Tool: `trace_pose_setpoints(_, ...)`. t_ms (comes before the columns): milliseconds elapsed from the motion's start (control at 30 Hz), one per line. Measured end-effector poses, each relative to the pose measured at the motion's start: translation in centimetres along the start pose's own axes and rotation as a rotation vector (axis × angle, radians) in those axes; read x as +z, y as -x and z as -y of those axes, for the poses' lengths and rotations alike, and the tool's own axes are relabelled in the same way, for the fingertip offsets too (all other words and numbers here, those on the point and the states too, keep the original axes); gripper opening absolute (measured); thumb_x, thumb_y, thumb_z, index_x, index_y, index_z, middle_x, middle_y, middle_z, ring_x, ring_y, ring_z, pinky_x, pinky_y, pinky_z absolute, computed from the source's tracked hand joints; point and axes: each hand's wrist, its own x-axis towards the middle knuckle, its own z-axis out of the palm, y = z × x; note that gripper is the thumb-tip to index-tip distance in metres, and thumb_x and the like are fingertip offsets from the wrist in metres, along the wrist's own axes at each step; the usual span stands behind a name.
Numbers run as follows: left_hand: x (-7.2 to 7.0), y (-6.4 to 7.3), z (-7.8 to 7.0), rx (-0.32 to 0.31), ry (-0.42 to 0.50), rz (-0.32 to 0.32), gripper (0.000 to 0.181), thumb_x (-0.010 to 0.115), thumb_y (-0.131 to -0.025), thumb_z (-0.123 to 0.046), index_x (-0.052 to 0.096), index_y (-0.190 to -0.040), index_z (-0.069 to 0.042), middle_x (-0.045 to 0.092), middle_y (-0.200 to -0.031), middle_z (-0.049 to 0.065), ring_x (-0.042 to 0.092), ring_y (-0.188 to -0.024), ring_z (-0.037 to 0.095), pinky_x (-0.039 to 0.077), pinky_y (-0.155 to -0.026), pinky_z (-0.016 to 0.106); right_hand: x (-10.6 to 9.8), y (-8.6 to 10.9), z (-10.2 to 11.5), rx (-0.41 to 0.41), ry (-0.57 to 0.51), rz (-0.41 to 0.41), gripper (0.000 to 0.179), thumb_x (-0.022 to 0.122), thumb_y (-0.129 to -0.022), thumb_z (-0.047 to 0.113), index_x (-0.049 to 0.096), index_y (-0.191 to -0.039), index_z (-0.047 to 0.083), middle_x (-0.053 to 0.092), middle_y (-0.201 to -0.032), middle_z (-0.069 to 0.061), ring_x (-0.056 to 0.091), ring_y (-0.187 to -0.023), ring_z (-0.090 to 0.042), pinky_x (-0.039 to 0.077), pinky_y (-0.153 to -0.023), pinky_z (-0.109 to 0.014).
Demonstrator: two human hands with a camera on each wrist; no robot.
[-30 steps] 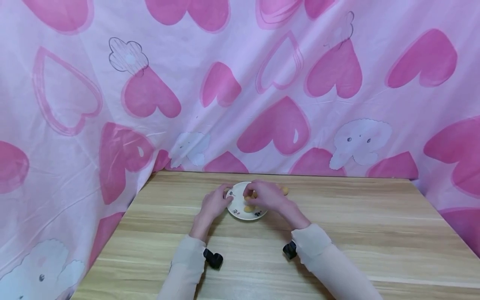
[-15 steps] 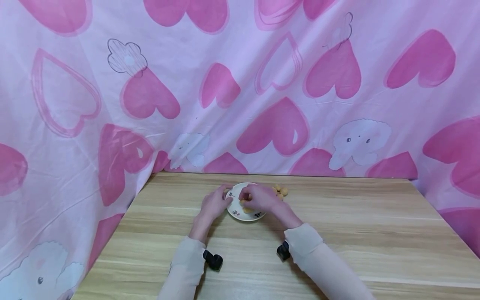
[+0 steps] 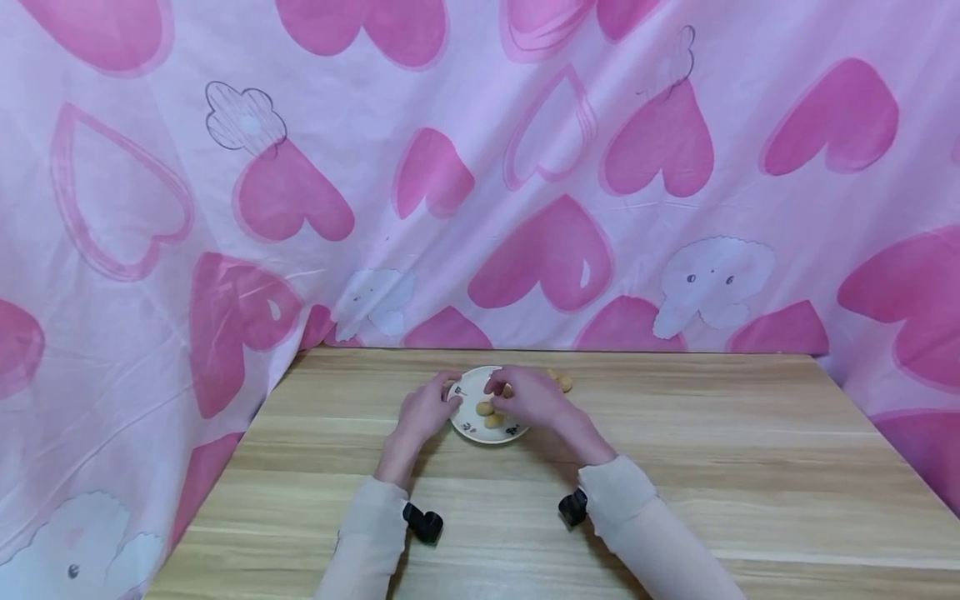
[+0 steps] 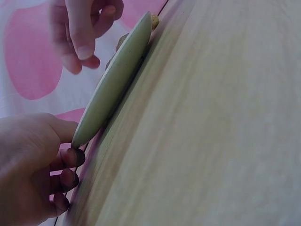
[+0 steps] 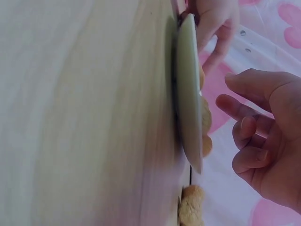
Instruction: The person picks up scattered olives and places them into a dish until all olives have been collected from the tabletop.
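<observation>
A white plate [image 3: 468, 427] with small printed motifs lies on the wooden table in the head view. My left hand [image 3: 429, 408] holds its left rim; the left wrist view shows the thumb at the rim and the fingers curled beneath. Several small round tan cookies [image 3: 492, 422] sit on the plate, partly covered by my right hand [image 3: 531, 395]. That hand hovers over the plate's right side, apart from the cookies. In the right wrist view, its fingers [image 5: 247, 110] are loosely bent, thumb and forefinger spread, with nothing between them.
More cookies [image 3: 564, 382] lie on the table right of the plate, partly behind my right hand. A pink heart-printed cloth [image 3: 540, 250] hangs behind the table's back edge and along its left side. Black wrist cameras [image 3: 424, 524] sit at both cuffs.
My right hand moved slightly left over the plate, then back right with its fingers spreading, uncovering a cookie near the plate's middle. The left hand keeps its hold on the rim.
</observation>
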Motion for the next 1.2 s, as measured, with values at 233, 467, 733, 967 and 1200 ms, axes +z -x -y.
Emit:
trace_pose_setpoints(233,0.3,-0.3,-0.2,0.0,0.005,0.007,0.044,0.065,-0.094,-0.026,0.058,-0.137,-0.018,0.055,-0.075,0.0,0.047,-0.063,0.016,0.034,-0.063,0.031,-1.4,1.0,-1.4,0.004,-0.028,-0.033,0.014,0.07,-0.09,0.02,0.073,-0.103,0.016,0.069,-0.095,0.006,0.063,-0.092,-0.015,0.05,-0.081,-0.035)
trace_pose_setpoints(467,0.3,-0.4,-0.2,0.003,0.02,0.009,0.045,0.065,-0.094,-0.026,0.057,-0.137,-0.018,0.055,-0.076,0.001,0.047,-0.065,0.017,0.035,-0.065,0.032,-2.6,2.1,-2.8,0.052,-0.026,-0.052,0.016,0.068,-0.09,0.02,0.073,-0.105,0.015,0.069,-0.095,0.004,0.062,-0.088,-0.015,0.05,-0.077,-0.035)
trace_pose_setpoints(733,0.4,-0.3,-0.4,0.002,0.022,0.006,0.046,0.065,-0.094,-0.026,0.057,-0.138,-0.018,0.056,-0.077,0.001,0.049,-0.067,0.017,0.035,-0.067,0.032,-3.5,2.9,-4.5,0.087,-0.015,-0.07,0.016,0.069,-0.091,0.019,0.073,-0.106,0.015,0.07,-0.098,0.003,0.066,-0.099,-0.021,0.052,-0.085,-0.041)
trace_pose_setpoints(967,0.5,-0.2,-0.2,0.003,0.026,-0.001,0.046,0.066,-0.093,-0.025,0.058,-0.137,-0.018,0.055,-0.078,0.001,0.048,-0.067,0.016,0.036,-0.064,0.031,-4.2,3.3,-5.5,0.085,0.016,-0.076,0.016,0.068,-0.091,0.02,0.073,-0.107,0.016,0.07,-0.098,0.005,0.065,-0.098,-0.018,0.053,-0.085,-0.042)
trace_pose_setpoints(1200,0.4,-0.2,0.1,0.0,0.012,-0.015,0.045,0.067,-0.093,-0.026,0.058,-0.137,-0.018,0.054,-0.076,0.0,0.047,-0.065,0.017,0.034,-0.062,0.031,-4.7,3.4,-6.7,0.078,0.01,-0.101,0.017,0.069,-0.091,0.017,0.073,-0.106,0.012,0.07,-0.099,0.001,0.065,-0.101,-0.022,0.052,-0.091,-0.043)
